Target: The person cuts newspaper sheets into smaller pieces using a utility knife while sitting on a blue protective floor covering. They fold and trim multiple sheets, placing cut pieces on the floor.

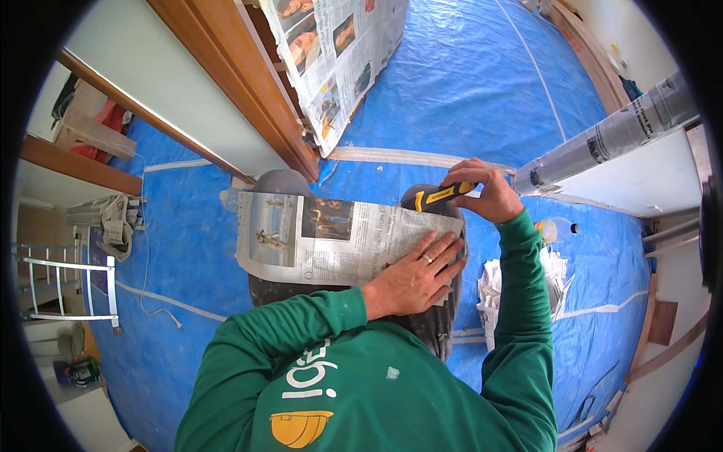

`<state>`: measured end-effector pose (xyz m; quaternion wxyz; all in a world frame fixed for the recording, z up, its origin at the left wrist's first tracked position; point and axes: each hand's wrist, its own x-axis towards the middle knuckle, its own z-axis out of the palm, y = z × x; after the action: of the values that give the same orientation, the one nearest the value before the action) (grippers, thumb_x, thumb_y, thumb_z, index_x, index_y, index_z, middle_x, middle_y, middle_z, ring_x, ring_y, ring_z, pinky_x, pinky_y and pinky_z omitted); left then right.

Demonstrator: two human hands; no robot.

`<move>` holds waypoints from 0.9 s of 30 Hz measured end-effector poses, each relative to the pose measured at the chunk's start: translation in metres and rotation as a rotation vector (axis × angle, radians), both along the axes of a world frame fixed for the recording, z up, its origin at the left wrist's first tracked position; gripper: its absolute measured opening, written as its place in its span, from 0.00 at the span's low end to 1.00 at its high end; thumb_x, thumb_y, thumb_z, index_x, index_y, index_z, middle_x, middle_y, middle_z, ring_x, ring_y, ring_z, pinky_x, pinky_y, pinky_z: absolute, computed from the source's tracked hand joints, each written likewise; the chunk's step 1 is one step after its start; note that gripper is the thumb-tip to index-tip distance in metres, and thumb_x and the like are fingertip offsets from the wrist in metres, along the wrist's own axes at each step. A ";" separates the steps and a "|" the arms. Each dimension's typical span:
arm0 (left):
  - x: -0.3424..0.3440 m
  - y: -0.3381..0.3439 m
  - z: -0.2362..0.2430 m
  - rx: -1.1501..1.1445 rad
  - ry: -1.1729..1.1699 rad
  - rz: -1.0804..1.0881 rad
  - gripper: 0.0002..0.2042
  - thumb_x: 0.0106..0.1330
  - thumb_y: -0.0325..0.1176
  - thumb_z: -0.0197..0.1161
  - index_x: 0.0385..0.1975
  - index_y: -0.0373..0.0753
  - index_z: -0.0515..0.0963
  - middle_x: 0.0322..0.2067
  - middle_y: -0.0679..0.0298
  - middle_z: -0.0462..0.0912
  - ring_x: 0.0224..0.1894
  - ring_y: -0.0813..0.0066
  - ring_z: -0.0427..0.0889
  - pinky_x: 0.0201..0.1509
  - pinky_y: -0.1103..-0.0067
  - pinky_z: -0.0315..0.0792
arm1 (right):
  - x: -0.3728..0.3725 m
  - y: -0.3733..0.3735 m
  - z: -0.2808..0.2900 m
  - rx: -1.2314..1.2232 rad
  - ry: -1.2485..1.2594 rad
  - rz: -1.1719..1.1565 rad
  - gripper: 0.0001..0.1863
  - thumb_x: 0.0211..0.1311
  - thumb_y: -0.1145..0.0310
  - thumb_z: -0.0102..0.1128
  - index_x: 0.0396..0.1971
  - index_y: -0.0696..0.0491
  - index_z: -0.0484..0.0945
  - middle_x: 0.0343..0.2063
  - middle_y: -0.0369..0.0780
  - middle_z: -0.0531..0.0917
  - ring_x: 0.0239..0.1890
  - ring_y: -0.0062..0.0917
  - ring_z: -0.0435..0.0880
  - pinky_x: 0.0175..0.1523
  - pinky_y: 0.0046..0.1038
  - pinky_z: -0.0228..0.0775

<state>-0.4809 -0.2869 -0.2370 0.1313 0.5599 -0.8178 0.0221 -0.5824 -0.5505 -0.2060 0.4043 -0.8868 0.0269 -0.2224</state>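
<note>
A folded sheet of newspaper [335,226] lies across my grey-trousered knees [283,184]. My left hand [414,275] rests palm down on the paper's right part, fingers spread and a ring on one. My right hand [486,192] is closed on a black and yellow utility knife [437,196], held at the paper's upper right edge; I cannot make out its blade. Beside my right forearm, a pile of torn or crumpled paper [501,294] lies on the blue floor sheet [452,83].
A newspaper-covered panel [331,60] stands ahead beside a wooden door frame [256,90]. A newspaper-wrapped column [602,132] is at the right, a plastic bottle [555,230] lying nearer. At left are an aluminium ladder [68,282], bundled newspapers [117,226] and a white cord [151,309].
</note>
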 end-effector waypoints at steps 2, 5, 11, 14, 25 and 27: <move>0.001 -0.001 -0.001 0.000 0.002 0.001 0.30 0.83 0.49 0.56 0.76 0.35 0.72 0.80 0.46 0.68 0.86 0.46 0.57 0.90 0.46 0.42 | 0.004 0.001 -0.001 0.002 -0.001 0.005 0.26 0.47 0.84 0.82 0.51 0.54 0.92 0.51 0.42 0.90 0.56 0.37 0.88 0.62 0.39 0.81; 0.002 -0.002 -0.002 0.003 0.016 0.003 0.30 0.83 0.49 0.56 0.76 0.35 0.72 0.80 0.46 0.67 0.86 0.46 0.57 0.90 0.46 0.42 | 0.009 0.002 -0.001 0.015 -0.009 0.021 0.26 0.47 0.83 0.81 0.51 0.54 0.92 0.51 0.42 0.91 0.55 0.37 0.88 0.62 0.38 0.81; 0.007 -0.006 -0.006 -0.016 0.011 -0.006 0.30 0.82 0.48 0.56 0.76 0.35 0.72 0.81 0.46 0.66 0.87 0.46 0.57 0.90 0.46 0.41 | 0.021 0.003 0.001 -0.016 -0.043 0.021 0.25 0.48 0.83 0.81 0.50 0.54 0.92 0.51 0.41 0.91 0.55 0.36 0.88 0.61 0.38 0.81; 0.007 -0.006 -0.007 -0.022 0.010 -0.002 0.31 0.82 0.49 0.56 0.77 0.36 0.72 0.81 0.46 0.66 0.87 0.46 0.56 0.91 0.46 0.40 | 0.027 0.005 0.003 -0.012 -0.049 0.026 0.25 0.48 0.82 0.81 0.50 0.54 0.92 0.51 0.41 0.91 0.55 0.36 0.88 0.60 0.37 0.82; 0.008 -0.008 -0.008 -0.027 0.042 -0.004 0.31 0.82 0.48 0.58 0.78 0.36 0.70 0.80 0.46 0.67 0.86 0.45 0.58 0.89 0.45 0.45 | 0.047 0.012 0.005 0.025 -0.065 0.049 0.23 0.49 0.79 0.83 0.50 0.52 0.93 0.51 0.41 0.92 0.56 0.37 0.88 0.62 0.39 0.82; 0.008 -0.008 -0.008 -0.027 0.043 -0.004 0.31 0.82 0.48 0.58 0.78 0.36 0.69 0.80 0.46 0.68 0.86 0.46 0.59 0.89 0.45 0.46 | 0.051 0.013 0.005 0.028 -0.072 0.059 0.24 0.49 0.79 0.83 0.50 0.52 0.93 0.51 0.41 0.92 0.56 0.37 0.88 0.62 0.39 0.82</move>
<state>-0.4726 -0.2949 -0.2451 0.1566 0.5567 -0.8156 0.0209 -0.5314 -0.5377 -0.2006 0.4239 -0.8727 -0.0108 -0.2418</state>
